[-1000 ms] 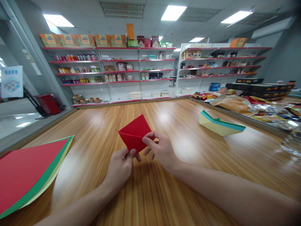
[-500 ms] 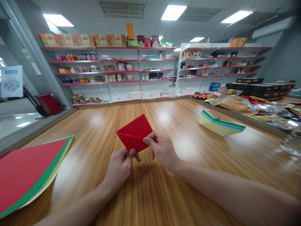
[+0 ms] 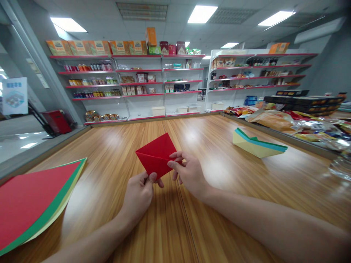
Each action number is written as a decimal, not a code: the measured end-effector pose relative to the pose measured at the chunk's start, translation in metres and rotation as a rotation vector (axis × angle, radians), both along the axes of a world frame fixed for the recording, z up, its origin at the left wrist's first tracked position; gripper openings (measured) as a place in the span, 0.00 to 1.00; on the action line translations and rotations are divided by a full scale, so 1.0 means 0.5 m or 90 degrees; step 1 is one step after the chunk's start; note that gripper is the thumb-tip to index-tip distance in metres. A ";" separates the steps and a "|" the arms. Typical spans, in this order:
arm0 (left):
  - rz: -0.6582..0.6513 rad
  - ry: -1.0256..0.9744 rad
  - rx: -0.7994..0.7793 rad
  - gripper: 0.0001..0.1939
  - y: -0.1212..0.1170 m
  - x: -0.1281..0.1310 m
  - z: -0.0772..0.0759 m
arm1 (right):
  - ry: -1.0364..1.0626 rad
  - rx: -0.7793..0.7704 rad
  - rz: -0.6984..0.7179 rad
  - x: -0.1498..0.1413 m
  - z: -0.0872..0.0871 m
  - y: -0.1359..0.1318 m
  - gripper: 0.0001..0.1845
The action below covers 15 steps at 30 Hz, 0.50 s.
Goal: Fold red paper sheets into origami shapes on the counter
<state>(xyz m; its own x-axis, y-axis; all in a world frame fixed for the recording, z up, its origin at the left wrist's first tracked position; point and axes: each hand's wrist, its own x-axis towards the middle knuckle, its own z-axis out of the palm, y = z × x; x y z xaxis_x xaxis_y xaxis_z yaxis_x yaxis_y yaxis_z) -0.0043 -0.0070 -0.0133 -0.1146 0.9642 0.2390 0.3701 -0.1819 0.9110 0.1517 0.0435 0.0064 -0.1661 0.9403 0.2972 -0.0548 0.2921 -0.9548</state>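
Note:
A folded red paper (image 3: 156,153), roughly diamond-shaped with a crease line running across it, is held up above the wooden table (image 3: 104,219). My left hand (image 3: 142,184) pinches its lower corner, thumb in front and fingers behind. At its right corner, my right hand (image 3: 189,171) grips the paper's edge between thumb and fingers, covering that corner. To the right on the table stands a folded paper boat (image 3: 257,144) in pale yellow, blue and green, apart from both hands.
Red, green and pale yellow paper sheets (image 3: 35,201) lie stacked at the left. Snack packets (image 3: 274,120) and black boxes (image 3: 304,104) crowd the right side, with a clear plastic object (image 3: 341,166) at the right edge. Stocked shelves (image 3: 142,82) stand behind the table.
My right hand's fingers have shifted and spread slightly at the paper's right corner. The left hand keeps its pinch, and the red paper stays nearly in place.

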 end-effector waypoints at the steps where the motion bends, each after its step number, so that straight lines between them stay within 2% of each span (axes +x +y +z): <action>1: -0.004 -0.004 -0.007 0.19 0.001 -0.001 0.001 | -0.002 -0.002 0.008 0.002 0.001 0.002 0.12; 6: -0.015 -0.012 -0.032 0.21 0.005 -0.001 0.003 | -0.028 0.010 0.007 0.009 0.002 0.006 0.09; 10: 0.014 0.058 -0.037 0.20 0.003 0.006 0.011 | -0.067 0.018 -0.027 0.007 -0.004 0.005 0.10; 12: 0.010 0.115 -0.030 0.19 0.000 0.011 0.019 | -0.071 0.003 -0.007 0.003 -0.005 -0.003 0.10; 15: -0.023 0.173 -0.018 0.18 -0.006 0.018 0.029 | -0.038 -0.040 0.070 -0.007 -0.002 -0.022 0.10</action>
<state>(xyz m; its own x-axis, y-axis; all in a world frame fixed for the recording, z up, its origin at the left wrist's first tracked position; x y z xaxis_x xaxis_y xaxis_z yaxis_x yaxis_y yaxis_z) 0.0044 -0.0101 0.0013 -0.0144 0.9732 0.2294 0.5956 -0.1760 0.7838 0.1484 0.0325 0.0052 -0.2844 0.9319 0.2253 -0.0257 0.2275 -0.9734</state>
